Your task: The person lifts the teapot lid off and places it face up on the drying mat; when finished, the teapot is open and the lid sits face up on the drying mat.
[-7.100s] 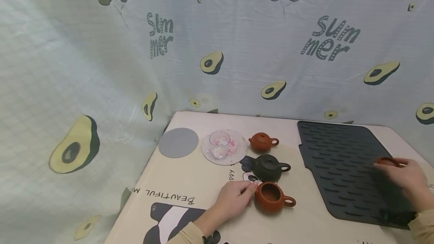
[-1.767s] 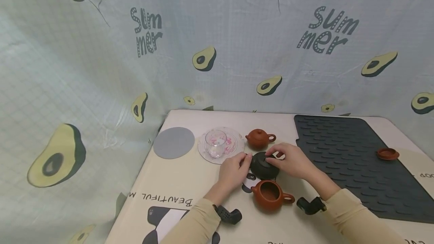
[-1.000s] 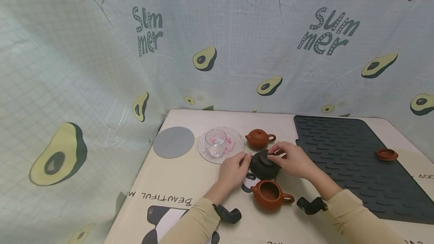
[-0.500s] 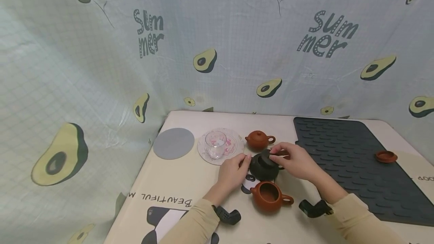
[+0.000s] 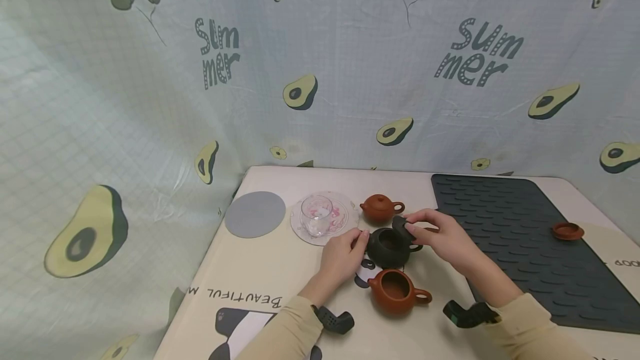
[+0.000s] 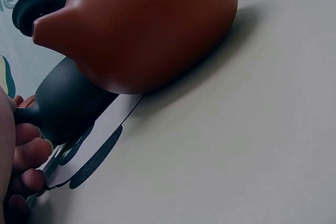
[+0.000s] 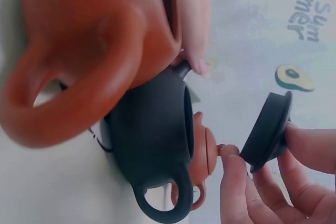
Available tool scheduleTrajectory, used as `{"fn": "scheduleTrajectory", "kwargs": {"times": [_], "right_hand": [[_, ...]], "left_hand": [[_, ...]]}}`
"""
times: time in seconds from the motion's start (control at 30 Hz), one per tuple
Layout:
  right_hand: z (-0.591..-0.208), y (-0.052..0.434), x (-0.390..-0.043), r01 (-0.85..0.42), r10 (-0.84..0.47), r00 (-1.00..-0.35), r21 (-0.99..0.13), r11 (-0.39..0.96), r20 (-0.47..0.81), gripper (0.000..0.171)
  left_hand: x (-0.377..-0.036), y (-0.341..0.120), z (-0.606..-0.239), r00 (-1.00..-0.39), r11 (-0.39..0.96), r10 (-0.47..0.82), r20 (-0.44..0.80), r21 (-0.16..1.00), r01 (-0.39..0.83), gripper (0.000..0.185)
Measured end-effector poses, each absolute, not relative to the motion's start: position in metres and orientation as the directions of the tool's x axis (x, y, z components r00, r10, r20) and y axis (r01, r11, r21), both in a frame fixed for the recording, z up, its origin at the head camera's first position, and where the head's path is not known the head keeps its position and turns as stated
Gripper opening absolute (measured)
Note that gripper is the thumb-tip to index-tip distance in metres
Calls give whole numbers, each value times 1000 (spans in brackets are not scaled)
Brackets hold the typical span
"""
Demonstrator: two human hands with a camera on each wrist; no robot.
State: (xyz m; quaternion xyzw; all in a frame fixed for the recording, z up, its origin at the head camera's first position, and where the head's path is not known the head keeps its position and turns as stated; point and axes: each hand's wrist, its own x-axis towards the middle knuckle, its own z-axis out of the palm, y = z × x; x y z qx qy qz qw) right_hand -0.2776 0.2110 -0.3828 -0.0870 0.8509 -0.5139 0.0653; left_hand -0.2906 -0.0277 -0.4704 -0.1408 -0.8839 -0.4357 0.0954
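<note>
In the head view, nearest you on the table point(image 5: 400, 340), the lidless red-clay teapot point(image 5: 395, 301) stands upright, spout to your left and handle to your right; nothing shows in its open mouth as far as the view reaches. Just beyond it is the black teapot point(image 5: 388, 257), upright, its mouth uncovered. Your left hand point(image 5: 340, 257) pinches its spout, and your right hand point(image 5: 446, 238) grasps the black lid point(image 5: 400, 228), tipped on edge; the right wrist view shows that lid apart from the rim. The step in hand looks like taking the lid off. To do it well, hold the spout lightly but firmly so the pot does not slide, and raise the lid well up before swinging it aside; turned low, its edge could knock the rim. The inside of the black teapot is too dark to judge. Farther back, the lidded red-clay teapot point(image 5: 378, 210) hides whatever it may hold. To its left, a clear glass cup point(image 5: 316, 221) stands on the pink-patterned coaster point(image 5: 350, 205); you see only print through its walls. The grey disc point(image 5: 255, 214) lies farther left; over on your right, the black ribbed mat point(image 5: 495, 221) bears a small red-clay lid point(image 5: 568, 231).
</note>
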Motion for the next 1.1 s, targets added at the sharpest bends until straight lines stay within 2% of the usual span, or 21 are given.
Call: {"fn": "scheduleTrajectory", "kwargs": {"times": [0.17, 0.33, 0.57, 0.7, 0.9, 1.1], "right_hand": [[-384, 216, -276, -37, -262, -965, -966, 254, -32, 40], [-386, 219, -276, 36, -309, -950, -998, 46, -48, 34], [-387, 224, -275, 179, -345, -933, -963, -203, -101, 18], [-388, 229, -275, 241, -403, -910, -912, -331, -94, 26], [-393, 236, -275, 274, -462, -885, -869, -413, -60, 43], [-396, 238, -275, 294, -463, -884, -849, -439, -66, 43]], "left_hand": [[-291, -28, -471, -942, 577, 163, 294, 746, 333, 34], [-292, -28, -472, -943, 577, 164, 288, 748, 329, 33], [-291, -27, -472, -943, 581, 165, 289, 744, 329, 34], [-291, -27, -472, -941, 579, 160, 298, 743, 334, 34], [-290, -27, -471, -939, 575, 159, 304, 744, 339, 34], [-290, -27, -471, -941, 574, 161, 297, 747, 334, 34]]}}
